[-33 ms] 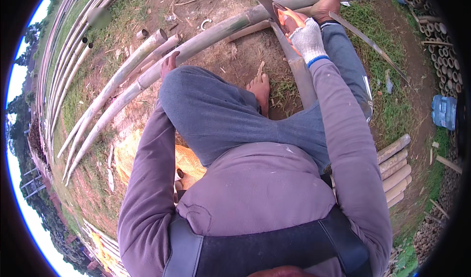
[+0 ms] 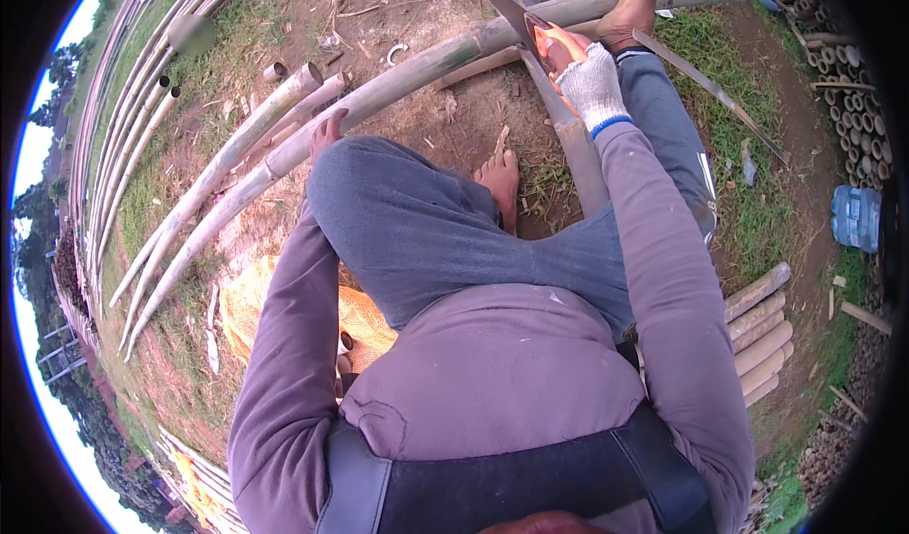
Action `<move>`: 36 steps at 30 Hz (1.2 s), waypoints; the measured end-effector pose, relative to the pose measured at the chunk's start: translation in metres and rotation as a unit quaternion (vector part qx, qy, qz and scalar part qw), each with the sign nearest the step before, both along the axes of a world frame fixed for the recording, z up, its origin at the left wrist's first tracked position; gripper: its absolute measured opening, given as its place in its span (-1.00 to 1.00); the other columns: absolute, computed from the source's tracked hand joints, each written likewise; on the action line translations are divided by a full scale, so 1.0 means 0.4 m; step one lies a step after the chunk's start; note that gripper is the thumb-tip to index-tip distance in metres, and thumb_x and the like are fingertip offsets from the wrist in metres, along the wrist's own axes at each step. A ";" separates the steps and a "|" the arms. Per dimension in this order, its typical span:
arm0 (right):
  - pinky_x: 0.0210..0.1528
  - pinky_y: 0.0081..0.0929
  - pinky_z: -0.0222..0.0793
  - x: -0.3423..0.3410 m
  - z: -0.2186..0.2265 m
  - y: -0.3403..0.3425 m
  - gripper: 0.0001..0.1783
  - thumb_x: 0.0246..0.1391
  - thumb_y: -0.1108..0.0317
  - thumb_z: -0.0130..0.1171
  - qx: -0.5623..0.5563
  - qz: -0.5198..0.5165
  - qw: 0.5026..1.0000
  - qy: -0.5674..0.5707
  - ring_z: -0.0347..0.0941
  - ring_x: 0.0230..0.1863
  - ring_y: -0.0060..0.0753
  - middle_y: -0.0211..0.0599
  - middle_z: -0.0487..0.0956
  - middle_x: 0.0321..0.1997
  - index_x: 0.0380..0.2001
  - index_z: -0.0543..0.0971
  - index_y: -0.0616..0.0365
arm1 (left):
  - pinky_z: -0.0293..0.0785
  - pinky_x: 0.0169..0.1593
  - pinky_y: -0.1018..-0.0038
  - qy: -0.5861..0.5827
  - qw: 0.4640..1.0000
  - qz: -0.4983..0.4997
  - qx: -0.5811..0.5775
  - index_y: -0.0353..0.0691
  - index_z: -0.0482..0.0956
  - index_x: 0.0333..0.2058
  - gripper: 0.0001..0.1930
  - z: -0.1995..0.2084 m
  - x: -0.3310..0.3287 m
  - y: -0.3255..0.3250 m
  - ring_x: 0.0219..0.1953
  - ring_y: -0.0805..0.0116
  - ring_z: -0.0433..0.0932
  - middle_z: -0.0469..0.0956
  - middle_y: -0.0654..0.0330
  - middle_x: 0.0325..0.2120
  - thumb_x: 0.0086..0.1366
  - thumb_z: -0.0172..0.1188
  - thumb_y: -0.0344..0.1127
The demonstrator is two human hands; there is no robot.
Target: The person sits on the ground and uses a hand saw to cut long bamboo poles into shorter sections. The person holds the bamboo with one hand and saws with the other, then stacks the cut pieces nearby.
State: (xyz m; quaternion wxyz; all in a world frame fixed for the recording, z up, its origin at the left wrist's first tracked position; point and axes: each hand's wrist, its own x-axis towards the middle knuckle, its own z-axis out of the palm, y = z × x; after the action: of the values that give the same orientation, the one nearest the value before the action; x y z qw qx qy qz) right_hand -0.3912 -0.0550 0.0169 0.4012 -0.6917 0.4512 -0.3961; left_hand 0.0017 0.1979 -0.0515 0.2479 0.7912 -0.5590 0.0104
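My right hand (image 2: 592, 87), in a white knit glove with a blue cuff, is closed around the orange handle of a handsaw (image 2: 500, 2). The saw's blade lies across a long bamboo pole (image 2: 417, 81). My bare left hand (image 2: 328, 134) grips that same pole beside my left knee, its palm partly hidden. To the right of the saw, my bare right foot (image 2: 632, 15) rests on the pole. Beneath the cut area, another thick bamboo piece (image 2: 579, 151) runs toward me. My left foot (image 2: 499, 176) stands on the dirt between my legs.
More cut poles (image 2: 248, 129) lie at the left, with long poles (image 2: 123, 146) beyond. A flat strip (image 2: 710, 87) slants over grass at the right. Short bamboo pieces (image 2: 757, 330), a blue water jug (image 2: 856, 218) and stacked bamboo (image 2: 857, 122) are farther right. An orange mesh sack (image 2: 248, 302) sits left.
My right hand and the saw have shifted slightly back toward me, the blade sliding across the pole. My left hand and the foot on the pole stay nearly in place.
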 end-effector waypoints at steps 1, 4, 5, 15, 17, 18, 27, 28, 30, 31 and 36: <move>-0.49 -0.51 0.44 0.003 -0.016 -0.020 -0.54 0.36 0.04 0.39 -0.006 -0.011 1.000 -0.002 0.56 -0.54 -0.57 -0.32 0.69 -0.42 0.05 0.69 0.23 | 0.41 0.36 -0.05 0.019 0.999 0.010 0.041 -0.03 0.51 0.33 -0.24 -0.016 0.005 0.011 0.32 -0.18 0.50 0.58 -0.05 0.23 0.22 0.56 0.03; -0.47 -0.53 0.45 0.044 -0.034 -0.051 -0.55 0.29 0.08 0.48 0.008 -0.027 0.999 0.021 0.57 -0.50 -0.61 -0.35 0.68 -0.42 0.00 0.67 0.23 | 0.35 0.41 0.00 0.007 0.996 0.037 0.077 -0.02 0.51 0.33 -0.21 -0.055 0.073 0.021 0.35 -0.09 0.48 0.57 0.01 0.23 0.14 0.57 0.01; -0.47 -0.54 0.46 0.047 -0.024 -0.040 -0.56 0.26 0.11 0.51 0.042 -0.030 0.998 0.048 0.57 -0.49 -0.62 -0.37 0.68 -0.42 -0.01 0.66 0.23 | 0.34 0.42 -0.01 -0.007 0.998 0.032 0.055 -0.02 0.51 0.33 -0.20 -0.046 0.078 -0.008 0.35 -0.09 0.47 0.57 0.02 0.23 0.12 0.59 -0.01; -0.25 -0.41 0.54 -0.009 0.055 0.032 -0.59 0.39 0.20 0.39 0.111 0.048 0.990 -0.068 0.62 -0.29 -0.51 -0.31 0.65 -0.33 0.10 0.61 0.29 | 0.17 0.53 -0.06 -0.092 0.979 -0.062 0.169 0.09 0.41 0.41 -0.01 0.086 -0.010 -0.284 0.47 -0.07 0.31 0.44 0.08 0.34 -0.01 0.65 0.10; -0.23 -0.29 0.56 0.020 0.069 0.017 -0.59 0.38 0.17 0.39 0.038 0.018 0.998 -0.043 0.67 -0.30 -0.29 -0.15 0.69 -0.31 0.05 0.63 0.30 | 0.12 0.55 -0.10 -0.087 0.970 -0.080 0.214 0.12 0.40 0.42 0.02 0.097 -0.019 -0.336 0.50 -0.06 0.28 0.43 0.08 0.36 -0.03 0.66 0.16; -0.22 -0.23 0.58 0.052 0.075 0.005 -0.59 0.37 0.15 0.40 0.004 0.009 0.999 -0.035 0.70 -0.30 -0.18 -0.07 0.70 -0.30 0.03 0.64 0.30 | 0.31 0.48 -0.06 -0.122 0.969 -0.087 0.198 0.09 0.43 0.38 -0.01 0.083 -0.014 -0.345 0.41 -0.11 0.43 0.51 0.03 0.30 -0.03 0.65 0.18; -0.28 -0.25 0.52 0.050 0.127 0.020 -0.66 0.43 0.20 0.35 -0.093 -0.007 0.992 0.089 0.64 -0.38 -0.20 -0.10 0.67 -0.38 -0.14 0.66 0.35 | 0.66 0.17 0.05 -0.015 0.942 -0.046 0.332 -0.02 0.55 0.14 -0.34 0.076 -0.045 -0.414 0.08 -0.08 0.74 0.71 0.02 0.01 0.09 0.58 -0.02; -0.27 -0.27 0.50 0.000 0.146 0.068 -0.72 0.43 0.27 0.33 -0.123 -0.003 0.984 0.133 0.61 -0.36 -0.24 -0.09 0.66 -0.34 -0.15 0.64 0.35 | 0.66 0.16 0.05 -0.016 0.943 -0.052 0.328 -0.03 0.55 0.14 -0.35 0.077 -0.052 -0.421 0.07 -0.09 0.74 0.71 0.01 0.01 0.10 0.57 -0.02; -0.30 -0.22 0.46 -0.060 0.176 0.183 -0.75 0.38 0.33 0.36 -0.046 0.004 0.996 0.080 0.57 -0.42 -0.13 -0.09 0.62 -0.40 -0.18 0.60 0.34 | 0.66 0.16 0.04 -0.013 0.939 -0.026 0.342 -0.03 0.55 0.13 -0.35 0.066 -0.020 -0.374 0.06 -0.09 0.75 0.71 0.01 0.01 0.10 0.57 -0.03; -0.34 -0.29 0.42 -0.140 0.173 0.245 -0.76 0.42 0.33 0.32 0.021 -0.009 0.996 0.081 0.49 -0.47 -0.36 -0.18 0.59 -0.41 -0.19 0.59 0.33 | 0.67 0.16 0.04 -0.005 0.939 -0.032 0.343 -0.03 0.55 0.13 -0.36 0.066 -0.022 -0.373 0.06 -0.10 0.75 0.71 0.01 0.01 0.10 0.57 -0.03; -0.37 -0.36 0.45 -0.190 0.185 0.304 -0.72 0.46 0.29 0.27 0.072 -0.037 0.996 0.042 0.55 -0.46 -0.47 -0.23 0.63 -0.41 -0.16 0.58 0.36 | 0.65 0.12 0.00 -0.015 0.942 -0.042 0.334 0.02 0.51 0.19 -0.29 0.022 -0.007 -0.386 0.05 -0.09 0.74 0.71 0.05 -0.02 0.07 0.56 -0.01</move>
State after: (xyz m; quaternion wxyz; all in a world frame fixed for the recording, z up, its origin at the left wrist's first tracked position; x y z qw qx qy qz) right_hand -0.4672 0.0667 0.0907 0.4158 -0.6601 0.5204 -0.3473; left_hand -0.0012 0.0435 -0.0426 -0.0388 0.8039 -0.5671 -0.1750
